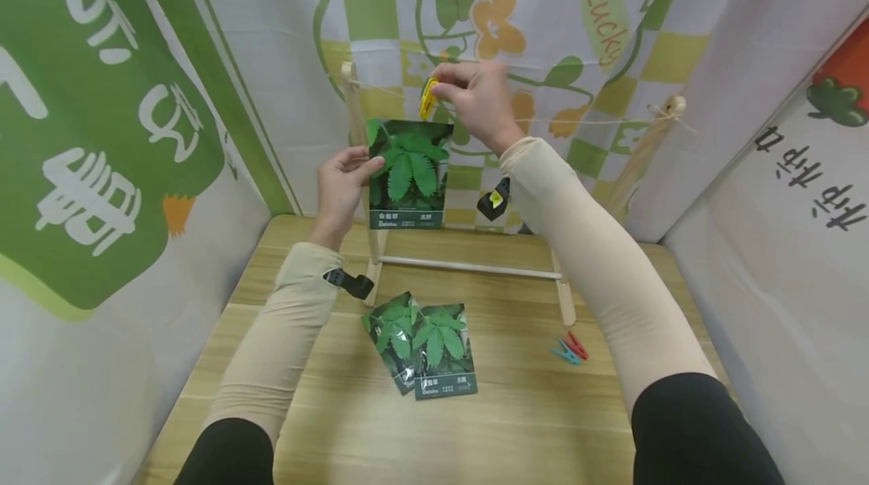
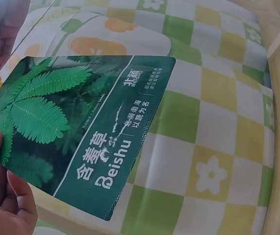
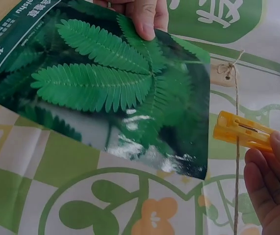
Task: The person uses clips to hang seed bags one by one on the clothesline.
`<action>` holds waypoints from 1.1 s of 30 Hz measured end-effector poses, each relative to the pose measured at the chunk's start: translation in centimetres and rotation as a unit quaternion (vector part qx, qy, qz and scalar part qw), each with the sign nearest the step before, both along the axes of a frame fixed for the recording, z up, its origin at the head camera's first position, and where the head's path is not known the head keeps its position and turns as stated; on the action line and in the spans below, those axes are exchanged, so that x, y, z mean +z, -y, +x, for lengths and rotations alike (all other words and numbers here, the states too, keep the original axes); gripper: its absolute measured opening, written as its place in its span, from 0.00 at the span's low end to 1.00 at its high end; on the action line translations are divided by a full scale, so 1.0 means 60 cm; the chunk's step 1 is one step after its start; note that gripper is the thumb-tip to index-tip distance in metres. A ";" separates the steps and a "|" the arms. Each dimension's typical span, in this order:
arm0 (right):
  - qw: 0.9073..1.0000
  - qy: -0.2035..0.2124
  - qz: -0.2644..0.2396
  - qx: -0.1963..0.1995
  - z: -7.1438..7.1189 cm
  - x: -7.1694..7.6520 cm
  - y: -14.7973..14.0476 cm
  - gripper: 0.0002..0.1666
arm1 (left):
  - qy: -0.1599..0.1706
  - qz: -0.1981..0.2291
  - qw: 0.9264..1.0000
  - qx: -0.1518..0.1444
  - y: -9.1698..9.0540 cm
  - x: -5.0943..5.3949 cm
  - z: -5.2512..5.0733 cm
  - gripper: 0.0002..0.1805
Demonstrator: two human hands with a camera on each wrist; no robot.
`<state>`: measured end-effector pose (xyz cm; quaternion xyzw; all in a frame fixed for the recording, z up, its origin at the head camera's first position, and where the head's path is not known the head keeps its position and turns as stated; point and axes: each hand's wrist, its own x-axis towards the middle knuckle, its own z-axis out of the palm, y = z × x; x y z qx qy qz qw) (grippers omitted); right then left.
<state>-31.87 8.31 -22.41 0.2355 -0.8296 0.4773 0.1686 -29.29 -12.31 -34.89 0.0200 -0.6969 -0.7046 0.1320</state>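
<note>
My left hand (image 1: 342,187) pinches the left edge of a green leaf-pictured packet (image 1: 409,176), held upright just below the string (image 1: 577,121). In the left wrist view the thumb and fingers of the left hand (image 2: 7,191) grip that packet (image 2: 81,132). My right hand (image 1: 482,96) pinches a yellow clothespin (image 1: 428,99) above the packet's top edge. The right wrist view has the clothespin (image 3: 245,131) at the string (image 3: 237,186), apart from the packet (image 3: 115,83); whether it bites the string I cannot tell.
Two similar packets (image 1: 444,353) overlap on the wooden table (image 1: 326,409). A red clothespin (image 1: 577,344) and a blue clothespin (image 1: 565,352) lie at the right. A wooden frame (image 1: 638,161) with a lower bar (image 1: 468,267) carries the string, before a patterned cloth (image 1: 370,10).
</note>
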 end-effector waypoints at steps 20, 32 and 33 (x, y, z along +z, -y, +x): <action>0.981 0.119 0.145 0.038 -0.003 -0.013 0.002 0.27 | 0.003 -0.008 1.000 -0.012 -0.009 -0.013 0.001 0.10; 0.989 0.111 0.094 0.039 0.003 -0.029 -0.010 0.29 | -0.010 -0.011 1.000 -0.019 -0.008 -0.017 0.004 0.20; 0.989 0.112 0.090 0.039 0.004 -0.029 -0.011 0.29 | -0.012 -0.011 1.000 -0.019 -0.007 -0.017 0.005 0.20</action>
